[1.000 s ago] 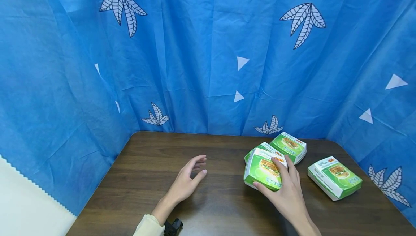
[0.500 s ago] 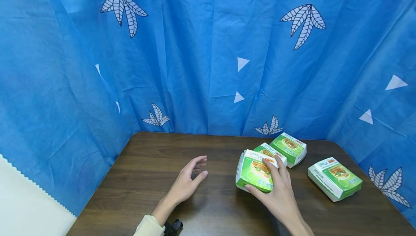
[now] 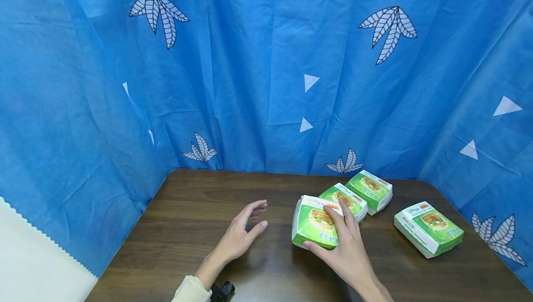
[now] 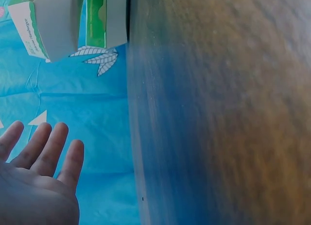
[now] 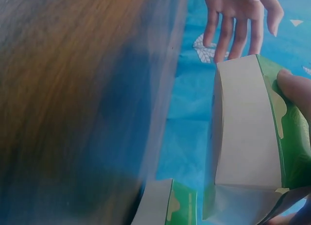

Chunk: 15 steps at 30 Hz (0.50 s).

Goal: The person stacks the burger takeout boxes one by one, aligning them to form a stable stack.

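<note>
Burger box [image 3: 315,223], green and white: held above the bench [image 3: 187,209] by the right hand [image 3: 344,249], fingers grasping its sides. Left hand [image 3: 239,236]: near, fingers released, relaxed. Matching boxes [image 3: 355,202] [image 3: 369,190] [image 3: 430,228], three: bench's right side. Bench: dark wood-grain. Curtain [image 3: 245,75]: blue, leaf-printed, behind.

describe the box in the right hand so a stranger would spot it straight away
Find the brown table in front of the blue curtain, then the right hand above it. That hand grips a green-and-white burger box, the only one of the four in sight held up off the table.
</note>
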Each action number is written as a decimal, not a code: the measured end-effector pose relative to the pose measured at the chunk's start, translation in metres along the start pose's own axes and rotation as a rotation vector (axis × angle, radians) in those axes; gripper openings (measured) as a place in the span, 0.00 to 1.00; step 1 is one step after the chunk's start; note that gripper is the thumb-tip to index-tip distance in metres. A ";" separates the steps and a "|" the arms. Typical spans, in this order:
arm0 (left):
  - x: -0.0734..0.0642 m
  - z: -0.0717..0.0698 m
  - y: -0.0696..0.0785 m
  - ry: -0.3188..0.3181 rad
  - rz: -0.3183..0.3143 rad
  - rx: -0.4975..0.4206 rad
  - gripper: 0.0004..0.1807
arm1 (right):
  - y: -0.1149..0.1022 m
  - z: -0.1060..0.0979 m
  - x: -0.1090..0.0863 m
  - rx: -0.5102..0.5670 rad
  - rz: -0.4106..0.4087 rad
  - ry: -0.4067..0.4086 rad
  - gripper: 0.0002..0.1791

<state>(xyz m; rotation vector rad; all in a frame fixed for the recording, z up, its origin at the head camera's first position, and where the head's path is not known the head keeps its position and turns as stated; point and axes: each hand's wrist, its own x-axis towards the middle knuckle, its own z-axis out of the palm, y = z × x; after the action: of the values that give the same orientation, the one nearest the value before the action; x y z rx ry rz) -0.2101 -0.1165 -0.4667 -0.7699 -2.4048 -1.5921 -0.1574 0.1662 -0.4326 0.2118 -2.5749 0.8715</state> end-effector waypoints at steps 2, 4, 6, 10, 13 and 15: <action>0.000 0.000 0.001 -0.002 0.001 0.002 0.28 | -0.001 0.002 -0.001 -0.004 0.002 -0.010 0.52; 0.000 0.000 0.001 -0.004 0.005 0.003 0.28 | -0.002 0.005 -0.001 -0.009 0.006 -0.021 0.53; -0.001 0.000 0.001 -0.007 0.013 0.005 0.28 | -0.003 0.008 -0.002 -0.010 0.009 -0.031 0.53; -0.001 0.000 0.001 -0.016 0.034 0.011 0.29 | -0.004 0.014 -0.004 0.008 0.002 -0.048 0.53; -0.002 0.000 0.001 -0.024 0.047 0.019 0.29 | -0.005 0.018 -0.005 0.028 0.001 -0.064 0.53; -0.002 0.000 0.002 -0.031 0.041 0.020 0.30 | -0.006 0.020 -0.005 0.035 0.000 -0.075 0.53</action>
<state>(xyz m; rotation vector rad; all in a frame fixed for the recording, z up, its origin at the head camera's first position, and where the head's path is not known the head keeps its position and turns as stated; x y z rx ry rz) -0.2071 -0.1170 -0.4662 -0.8408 -2.4065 -1.5504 -0.1578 0.1497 -0.4462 0.2597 -2.6301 0.9263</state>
